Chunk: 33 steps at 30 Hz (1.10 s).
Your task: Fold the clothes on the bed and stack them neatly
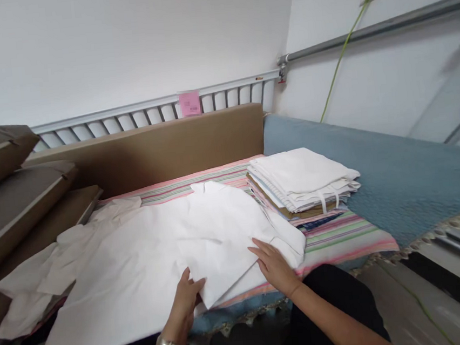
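Observation:
A large white garment [140, 257], probably a shirt, lies spread over the striped cloth in front of me, with part of it folded over toward the right. At its near edge, my left hand [187, 295] touches the fabric with thumb and forefinger apart. My right hand [275, 266] rests on the right part of the garment, its fingers stretched out over the white fabric. Neither hand visibly pinches the cloth. Behind my right hand stands a stack of folded clothes [303, 171], white on top with brown, pink and dark blue layers lower down.
Crumpled off-white fabric [78, 241] lies at the left, beside stacked brown cushions [21, 198]. A brown padded panel [170, 145] runs along the back before a white radiator [127, 120]. Blue covering [401, 172] borders the right side. A green cord [337, 67] hangs from a wall socket.

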Tool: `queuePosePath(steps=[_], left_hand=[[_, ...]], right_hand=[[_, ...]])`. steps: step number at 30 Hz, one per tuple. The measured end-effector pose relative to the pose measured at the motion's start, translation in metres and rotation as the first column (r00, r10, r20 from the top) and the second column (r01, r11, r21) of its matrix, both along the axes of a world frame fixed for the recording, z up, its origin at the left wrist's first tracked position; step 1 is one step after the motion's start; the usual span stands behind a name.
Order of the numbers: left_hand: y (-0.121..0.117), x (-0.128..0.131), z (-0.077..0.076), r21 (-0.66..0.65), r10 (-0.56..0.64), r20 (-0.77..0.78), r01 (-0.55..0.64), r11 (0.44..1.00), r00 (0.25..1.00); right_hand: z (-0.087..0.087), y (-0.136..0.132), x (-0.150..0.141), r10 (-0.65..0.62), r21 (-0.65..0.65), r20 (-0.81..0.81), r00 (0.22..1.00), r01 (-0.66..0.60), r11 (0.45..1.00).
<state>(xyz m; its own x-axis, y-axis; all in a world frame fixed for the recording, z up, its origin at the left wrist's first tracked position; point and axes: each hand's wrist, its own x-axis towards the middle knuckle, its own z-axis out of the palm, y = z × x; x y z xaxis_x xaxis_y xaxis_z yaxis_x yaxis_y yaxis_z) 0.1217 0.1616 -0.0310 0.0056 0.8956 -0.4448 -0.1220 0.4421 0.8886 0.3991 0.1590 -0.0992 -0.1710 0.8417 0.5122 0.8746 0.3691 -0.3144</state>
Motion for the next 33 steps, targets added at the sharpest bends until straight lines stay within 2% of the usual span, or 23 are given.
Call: queuePosePath(steps=[2,5,8,11,16,25,29,33], left_hand=[[-0.003,-0.009,-0.002,-0.058,-0.004,0.044,0.007,0.998,0.999],[-0.005,-0.016,-0.006,-0.053,-0.057,0.034,0.059,0.997,0.998],[-0.001,-0.02,-0.013,-0.031,-0.088,-0.02,0.087,0.996,0.996],[0.008,-0.027,-0.019,0.001,-0.051,-0.101,0.052,0.999,0.994],[0.022,-0.041,-0.025,0.006,-0.023,-0.222,0.025,1.0,0.975],[0.029,-0.062,-0.031,0.021,-0.008,-0.276,0.014,1.0,0.961],[0.027,-0.064,-0.037,-0.002,-0.027,-0.312,0.027,1.0,0.95],[0.022,-0.063,-0.048,0.006,-0.058,-0.445,0.068,0.998,0.894]], right_hand=[[0.002,0.0,-0.001,0.009,0.002,0.028,1.0,-0.009,1.0],[0.008,-0.001,-0.003,0.024,-0.018,0.053,0.998,-0.023,1.0],[0.017,-0.005,-0.005,0.035,-0.052,0.026,0.999,-0.033,0.998],[0.031,-0.008,-0.009,0.045,-0.075,-0.046,0.998,-0.048,0.996],[0.046,-0.008,-0.024,0.053,-0.032,-0.077,0.996,-0.055,0.998],[0.027,-0.013,-0.05,0.07,-0.153,0.08,0.994,-0.058,0.987],[0.018,-0.012,-0.039,0.046,-0.212,0.109,0.993,-0.022,0.977],[0.009,-0.007,-0.013,0.062,-0.239,0.17,0.983,-0.02,0.971]])
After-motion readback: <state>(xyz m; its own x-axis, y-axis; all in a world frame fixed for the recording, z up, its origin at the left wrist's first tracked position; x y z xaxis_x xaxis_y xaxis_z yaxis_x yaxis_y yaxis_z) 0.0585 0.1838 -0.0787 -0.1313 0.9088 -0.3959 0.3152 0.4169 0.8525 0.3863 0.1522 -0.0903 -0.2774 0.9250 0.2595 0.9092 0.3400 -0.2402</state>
